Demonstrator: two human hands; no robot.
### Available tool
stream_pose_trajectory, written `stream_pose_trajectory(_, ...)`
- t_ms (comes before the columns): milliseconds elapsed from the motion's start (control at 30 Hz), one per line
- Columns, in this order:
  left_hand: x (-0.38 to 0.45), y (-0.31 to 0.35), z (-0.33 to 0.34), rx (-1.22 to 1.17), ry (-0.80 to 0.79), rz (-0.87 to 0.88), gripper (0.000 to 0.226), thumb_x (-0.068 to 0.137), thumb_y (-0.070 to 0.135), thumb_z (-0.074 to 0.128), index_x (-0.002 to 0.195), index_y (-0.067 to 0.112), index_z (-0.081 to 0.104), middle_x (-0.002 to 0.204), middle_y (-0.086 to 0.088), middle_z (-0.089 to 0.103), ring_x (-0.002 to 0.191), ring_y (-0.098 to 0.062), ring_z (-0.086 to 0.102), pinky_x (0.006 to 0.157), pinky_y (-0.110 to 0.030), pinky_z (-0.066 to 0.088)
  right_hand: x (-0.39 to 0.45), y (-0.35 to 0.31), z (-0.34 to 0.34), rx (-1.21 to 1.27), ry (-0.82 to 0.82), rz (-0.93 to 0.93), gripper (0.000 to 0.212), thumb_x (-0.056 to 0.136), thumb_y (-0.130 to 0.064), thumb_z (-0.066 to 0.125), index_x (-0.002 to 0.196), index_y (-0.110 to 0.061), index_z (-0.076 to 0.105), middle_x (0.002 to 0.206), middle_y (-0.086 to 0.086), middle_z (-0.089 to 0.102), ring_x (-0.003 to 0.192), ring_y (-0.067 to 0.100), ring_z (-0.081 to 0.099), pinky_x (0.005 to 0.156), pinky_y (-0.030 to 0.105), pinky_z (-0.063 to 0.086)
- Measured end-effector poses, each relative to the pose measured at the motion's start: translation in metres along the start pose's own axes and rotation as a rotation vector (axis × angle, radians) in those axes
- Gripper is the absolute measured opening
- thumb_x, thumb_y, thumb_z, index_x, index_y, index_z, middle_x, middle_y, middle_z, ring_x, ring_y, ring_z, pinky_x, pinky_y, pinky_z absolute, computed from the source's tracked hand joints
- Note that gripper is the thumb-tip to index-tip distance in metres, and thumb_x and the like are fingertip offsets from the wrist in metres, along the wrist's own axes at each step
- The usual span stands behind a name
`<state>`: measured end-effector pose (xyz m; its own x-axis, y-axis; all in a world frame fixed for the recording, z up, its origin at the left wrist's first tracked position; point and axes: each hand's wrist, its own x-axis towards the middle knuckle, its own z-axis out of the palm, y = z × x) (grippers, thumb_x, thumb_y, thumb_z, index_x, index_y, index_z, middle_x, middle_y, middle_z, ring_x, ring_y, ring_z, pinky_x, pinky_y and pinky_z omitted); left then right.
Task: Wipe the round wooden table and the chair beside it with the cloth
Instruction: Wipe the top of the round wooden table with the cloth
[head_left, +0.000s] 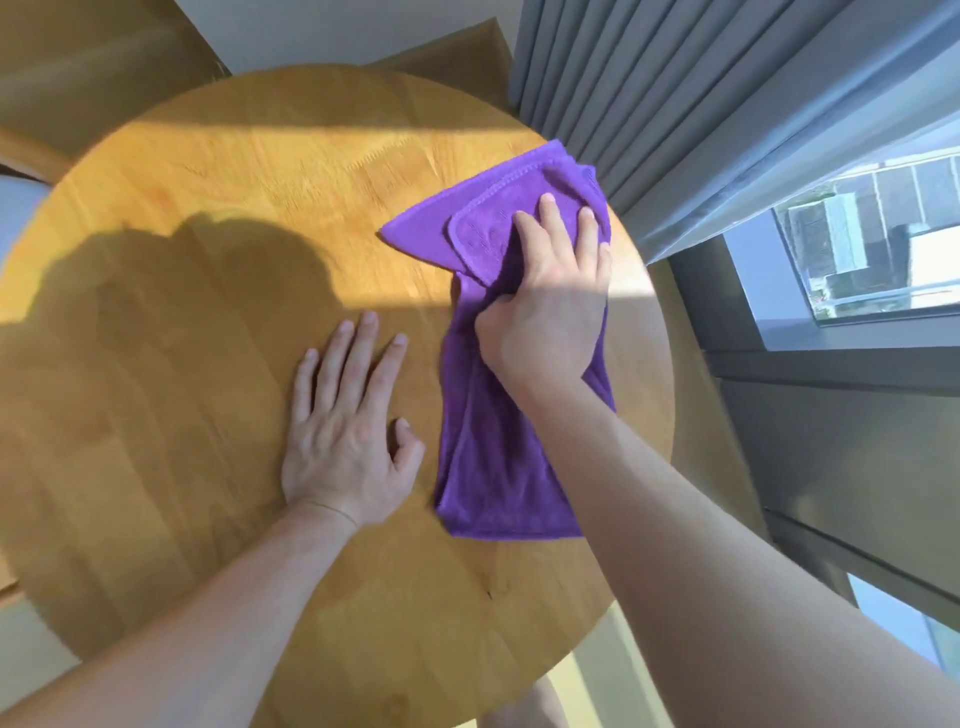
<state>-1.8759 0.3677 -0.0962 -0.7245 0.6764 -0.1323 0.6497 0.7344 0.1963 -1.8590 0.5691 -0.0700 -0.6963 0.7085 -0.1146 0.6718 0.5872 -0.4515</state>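
Head view. A purple cloth (498, 415) lies loosely folded on the right half of the round wooden counter (208, 234), its far end reaching toward the counter's right edge by the grey curtain (649, 93), its near end trailing toward the person. The right hand (545, 301) presses down on the cloth's far part, fingers (550, 213) spread forward over a doubled flap and the thumb pinching a gather of fabric beneath the palm. The left hand (348, 431) rests flat and splayed on bare wood just beside the cloth, holding nothing and apparently bracing.

The cloth looks like soft, light, limp microfibre: it bunches and folds rather than keeping shape. It likely grips wood under pressure, so a flat palm over the folded mass should drive it better than a pinch at a hem. The chair is not clearly identifiable.
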Motion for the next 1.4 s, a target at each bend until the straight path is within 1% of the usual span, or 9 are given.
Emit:
stream_pose_trajectory(167, 0.001, 0.000, 0.003, -0.004, 0.007, -0.001, 0.079, 0.077, 0.032, 0.046, 0.154, 0.016, 0.041, 0.168, -0.011, 0.029, 0.157, -0.028, 0.022, 0.128, -0.050, 0.013, -0.010, -0.018, 0.014, -0.138, -0.215, -0.340, 0.074, 0.075, -0.025, 0.032, 0.147, -0.020, 0.049, 0.162, 0.000, 0.036, 0.152, 0.035, 0.020, 0.124, 0.050, 0.013)
stream_pose_trajectory(300, 0.000, -0.004, 0.003, -0.001, 0.017, 0.007, 0.071, 0.077, 0.032, 0.048, 0.145, 0.013, 0.048, 0.152, -0.016, 0.048, 0.144, -0.038, 0.039, 0.128, -0.052, 0.015, -0.013, 0.022, -0.004, -0.049, -0.355, -0.551, 0.070, 0.068, -0.007, 0.052, 0.137, -0.016, 0.061, 0.155, 0.000, 0.046, 0.151, 0.033, 0.027, 0.124, 0.049, 0.018)
stream_pose_trajectory(467, -0.001, -0.002, 0.003, -0.019, -0.016, -0.001, 0.083, 0.076, 0.033, 0.048, 0.157, 0.017, 0.037, 0.171, -0.008, 0.021, 0.158, -0.026, 0.019, 0.128, -0.050, 0.013, 0.001, 0.063, -0.026, -0.030, -0.139, -0.292, 0.069, 0.067, -0.005, 0.045, 0.130, -0.021, 0.067, 0.150, -0.005, 0.053, 0.148, 0.030, 0.032, 0.121, 0.049, 0.028)
stream_pose_trajectory(667, 0.000, -0.001, 0.002, -0.015, -0.008, -0.001, 0.086, 0.075, 0.033, 0.049, 0.159, 0.018, 0.034, 0.172, -0.007, 0.019, 0.158, -0.026, 0.018, 0.128, -0.051, 0.014, 0.003, 0.002, 0.004, 0.007, 0.077, -0.020, 0.072, 0.068, -0.007, 0.053, 0.139, -0.015, 0.061, 0.153, 0.004, 0.049, 0.148, 0.041, 0.030, 0.121, 0.050, 0.020)
stream_pose_trajectory(933, -0.001, -0.001, 0.001, -0.030, 0.023, 0.015, 0.067, 0.077, 0.032, 0.049, 0.140, 0.011, 0.050, 0.148, -0.017, 0.052, 0.146, -0.035, 0.035, 0.127, -0.052, 0.016, -0.022, 0.028, -0.006, -0.067, -0.361, -0.617, 0.068, 0.072, -0.013, 0.046, 0.139, -0.014, 0.059, 0.156, 0.002, 0.045, 0.151, 0.035, 0.025, 0.124, 0.050, 0.017)
stream_pose_trajectory(1067, 0.000, -0.001, 0.001, -0.019, -0.026, 0.018, 0.068, 0.074, 0.034, 0.050, 0.139, 0.015, 0.047, 0.165, -0.011, 0.033, 0.157, -0.029, 0.023, 0.128, -0.050, 0.014, -0.003, 0.059, -0.029, -0.122, -0.450, -0.731, 0.070, 0.066, -0.010, 0.045, 0.132, -0.017, 0.066, 0.152, -0.003, 0.051, 0.149, 0.029, 0.033, 0.119, 0.049, 0.031)
stream_pose_trajectory(1167, -0.002, -0.002, 0.002, -0.011, -0.052, 0.009, 0.081, 0.077, 0.035, 0.048, 0.155, 0.019, 0.035, 0.173, -0.006, 0.015, 0.160, -0.023, 0.013, 0.129, -0.048, 0.011, 0.024, 0.061, -0.035, -0.039, -0.339, -0.578, 0.070, 0.062, -0.007, 0.043, 0.127, -0.014, 0.067, 0.147, -0.001, 0.055, 0.146, 0.031, 0.036, 0.117, 0.050, 0.034)
stream_pose_trajectory(1333, 0.001, -0.002, 0.004, -0.012, -0.032, 0.002, 0.090, 0.075, 0.036, 0.049, 0.161, 0.022, 0.028, 0.173, -0.005, 0.015, 0.160, -0.021, 0.012, 0.129, -0.047, 0.009, 0.035, -0.003, -0.001, 0.010, -0.041, -0.150, 0.059, 0.066, -0.003, 0.050, 0.123, -0.009, 0.062, 0.144, 0.005, 0.054, 0.145, 0.036, 0.034, 0.120, 0.049, 0.023)
stream_pose_trajectory(1400, 0.000, -0.003, 0.005, -0.013, -0.030, 0.002, 0.090, 0.074, 0.036, 0.050, 0.160, 0.022, 0.029, 0.173, -0.004, 0.016, 0.160, -0.021, 0.012, 0.129, -0.047, 0.009, 0.021, -0.029, 0.011, -0.049, -0.047, -0.145, 0.062, 0.070, -0.010, 0.048, 0.132, -0.010, 0.058, 0.152, 0.006, 0.047, 0.148, 0.038, 0.028, 0.121, 0.051, 0.018)
